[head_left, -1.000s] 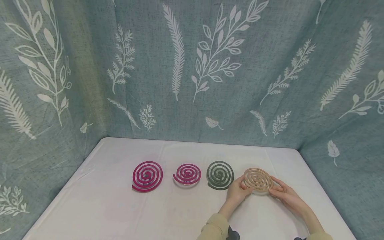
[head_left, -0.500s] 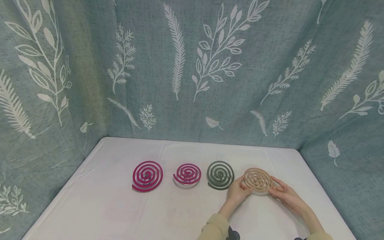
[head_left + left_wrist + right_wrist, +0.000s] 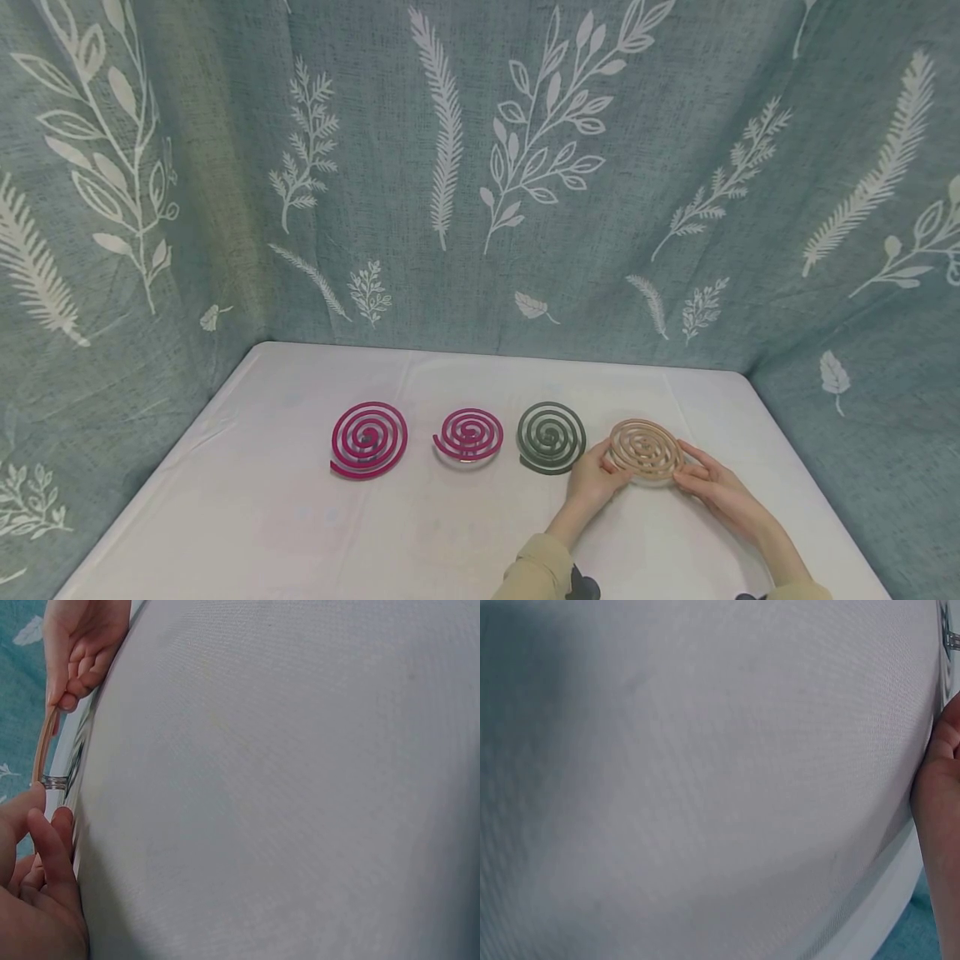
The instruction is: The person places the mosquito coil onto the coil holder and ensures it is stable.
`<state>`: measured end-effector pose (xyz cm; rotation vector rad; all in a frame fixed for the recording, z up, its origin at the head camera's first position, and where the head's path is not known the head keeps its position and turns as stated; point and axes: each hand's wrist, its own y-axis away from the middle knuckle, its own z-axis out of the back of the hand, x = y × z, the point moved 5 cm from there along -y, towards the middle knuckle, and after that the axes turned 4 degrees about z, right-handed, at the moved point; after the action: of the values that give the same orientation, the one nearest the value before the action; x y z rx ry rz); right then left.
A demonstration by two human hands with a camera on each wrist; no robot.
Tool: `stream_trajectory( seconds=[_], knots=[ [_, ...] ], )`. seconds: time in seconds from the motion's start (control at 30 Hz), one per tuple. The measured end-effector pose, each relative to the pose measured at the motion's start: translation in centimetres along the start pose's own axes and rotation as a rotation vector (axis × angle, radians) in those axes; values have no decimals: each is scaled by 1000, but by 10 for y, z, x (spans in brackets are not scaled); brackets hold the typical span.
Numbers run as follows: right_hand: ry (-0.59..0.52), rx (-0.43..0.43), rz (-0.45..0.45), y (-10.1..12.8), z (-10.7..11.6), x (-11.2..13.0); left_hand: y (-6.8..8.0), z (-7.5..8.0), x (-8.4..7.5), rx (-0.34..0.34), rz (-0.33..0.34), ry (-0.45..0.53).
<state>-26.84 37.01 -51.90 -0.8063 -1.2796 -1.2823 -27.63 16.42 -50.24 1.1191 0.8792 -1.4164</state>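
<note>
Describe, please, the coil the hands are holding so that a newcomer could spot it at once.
On the white table four spiral coils lie in a row. The beige coil is at the right end, next to the dark green coil, with the left hand and right hand pinching its edges. It alone is pale tan.

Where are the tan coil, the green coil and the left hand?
tan coil [image 3: 645, 450], head view, on its spiral middle
green coil [image 3: 551, 437], head view, on its centre
left hand [image 3: 592, 479], head view, on the back of the hand, which grips the tan coil's edge
</note>
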Motion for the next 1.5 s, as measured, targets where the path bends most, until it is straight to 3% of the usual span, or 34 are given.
stream_trajectory(
  seconds=[1.5],
  knots=[
    [-9,27,21,-1,0,0,0,0,-1,-4,15,-1]
  ],
)
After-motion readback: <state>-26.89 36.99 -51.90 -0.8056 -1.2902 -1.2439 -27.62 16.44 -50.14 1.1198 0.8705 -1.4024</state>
